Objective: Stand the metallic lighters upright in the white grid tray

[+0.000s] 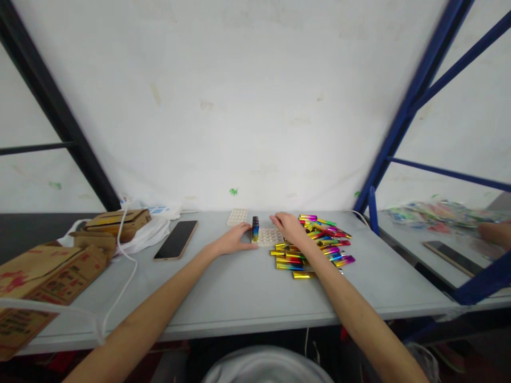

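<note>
Lighter [255, 230] upright at the tray's left end, between two hands

One lighter, dark at its top and blue and gold below, stands at the left end of the near tray [269, 237]. It is not possible to tell if its foot sits in a hollow. The person's left hand [235, 240] is spread, with fingers behind and thumb in front, near this lighter; whether the skin touches it cannot be told. The right hand [292, 229] is bent over the tray's right end, fingers curled down; what they pinch, if anything, is hidden. Its forearm passes above the pile [330, 250] of shiny lighters, which lie in mixed directions on the table [247, 287].

To do this work well, it seems wise that the left hand holds the tray's edge lightly, so that the tray does not slide. An upright lighter looks easy to tip, so the fingers should move slowly around it. The right sleeveless forearm should pass high, because a low one could probably disturb the pile.
</note>
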Demonstrator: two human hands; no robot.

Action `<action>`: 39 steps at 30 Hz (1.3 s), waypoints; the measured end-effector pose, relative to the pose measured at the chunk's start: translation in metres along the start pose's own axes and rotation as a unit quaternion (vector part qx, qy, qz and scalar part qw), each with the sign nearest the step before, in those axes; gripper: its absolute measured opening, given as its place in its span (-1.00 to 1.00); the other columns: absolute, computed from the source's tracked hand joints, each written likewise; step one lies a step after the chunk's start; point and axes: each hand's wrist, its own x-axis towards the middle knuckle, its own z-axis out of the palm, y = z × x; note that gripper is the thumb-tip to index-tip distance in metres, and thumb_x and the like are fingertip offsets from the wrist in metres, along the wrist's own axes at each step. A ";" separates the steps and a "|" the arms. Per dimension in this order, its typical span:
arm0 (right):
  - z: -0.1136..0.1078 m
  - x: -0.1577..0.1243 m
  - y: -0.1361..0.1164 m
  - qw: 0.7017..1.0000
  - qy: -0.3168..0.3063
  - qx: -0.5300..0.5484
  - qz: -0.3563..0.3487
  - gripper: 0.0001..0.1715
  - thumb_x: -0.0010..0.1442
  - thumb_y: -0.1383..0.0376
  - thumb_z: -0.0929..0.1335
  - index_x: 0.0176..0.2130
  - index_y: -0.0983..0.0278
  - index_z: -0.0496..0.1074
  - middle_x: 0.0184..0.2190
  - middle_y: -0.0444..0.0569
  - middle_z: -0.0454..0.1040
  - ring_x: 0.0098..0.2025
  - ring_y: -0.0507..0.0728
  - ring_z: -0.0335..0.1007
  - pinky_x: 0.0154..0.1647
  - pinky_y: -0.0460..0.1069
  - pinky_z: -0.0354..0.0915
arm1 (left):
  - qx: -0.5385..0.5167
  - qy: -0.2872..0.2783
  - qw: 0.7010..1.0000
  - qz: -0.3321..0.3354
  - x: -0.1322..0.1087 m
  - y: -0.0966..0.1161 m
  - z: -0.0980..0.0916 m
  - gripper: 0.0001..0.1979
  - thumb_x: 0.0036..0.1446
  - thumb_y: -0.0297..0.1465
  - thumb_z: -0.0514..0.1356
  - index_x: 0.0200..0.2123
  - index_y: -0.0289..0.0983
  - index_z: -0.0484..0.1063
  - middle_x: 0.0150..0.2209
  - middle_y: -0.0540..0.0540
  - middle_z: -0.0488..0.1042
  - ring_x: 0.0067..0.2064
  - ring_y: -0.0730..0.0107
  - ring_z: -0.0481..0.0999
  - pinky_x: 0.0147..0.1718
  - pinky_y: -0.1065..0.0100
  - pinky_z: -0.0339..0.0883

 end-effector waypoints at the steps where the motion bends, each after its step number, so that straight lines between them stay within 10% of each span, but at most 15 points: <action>1: -0.004 0.000 0.013 0.999 -0.001 -0.029 0.020 -0.54 0.57 0.20 0.19 -0.14 0.33 0.59 -0.16 0.15 0.62 -0.11 0.19 0.49 0.01 0.00 0.25 | 0.002 0.000 1.000 -0.003 0.000 0.000 0.000 -0.31 0.05 0.05 0.44 0.10 -0.27 0.51 0.12 -0.27 0.56 0.14 -0.11 0.53 0.23 0.02 0.37; 8: -0.008 -0.009 0.074 0.981 -0.088 -0.146 0.096 -0.52 0.49 0.28 0.25 0.26 0.40 0.47 0.20 0.30 0.52 0.21 0.30 0.45 0.25 0.07 0.22 | 0.008 -0.006 1.000 -0.010 0.001 -0.001 0.000 -0.31 0.04 0.04 0.43 0.10 -0.30 0.51 0.13 -0.30 0.55 0.16 -0.14 0.52 0.25 0.02 0.37; 17: -0.009 -0.005 0.067 0.978 -0.113 -0.142 0.103 -0.60 0.49 0.20 0.28 0.00 0.35 0.64 0.00 0.28 0.62 0.07 0.27 0.54 0.15 0.05 0.27 | 0.008 -0.004 1.000 -0.013 0.000 -0.001 0.000 -0.31 0.03 0.04 0.43 0.10 -0.27 0.52 0.13 -0.27 0.55 0.15 -0.13 0.53 0.23 0.02 0.38; 26: -0.007 -0.005 0.047 0.986 0.046 0.141 0.073 -0.56 0.38 0.03 0.34 0.01 0.28 0.59 -0.31 -0.01 0.64 -0.30 0.17 0.49 -0.14 0.02 0.32 | 0.006 -0.007 1.000 -0.010 0.001 0.001 -0.001 -0.30 0.04 0.05 0.43 0.10 -0.29 0.51 0.13 -0.30 0.55 0.16 -0.15 0.53 0.24 0.02 0.38; 39: 0.002 -0.003 0.012 0.859 0.063 0.480 0.166 -0.27 0.10 -0.33 0.39 -0.31 0.28 0.52 -0.33 -0.02 0.53 -0.25 0.14 0.44 -0.21 0.01 0.40 | 0.006 -0.003 1.000 -0.002 0.001 -0.001 0.001 -0.30 0.05 0.06 0.43 0.10 -0.30 0.51 0.12 -0.29 0.55 0.15 -0.12 0.54 0.24 0.03 0.38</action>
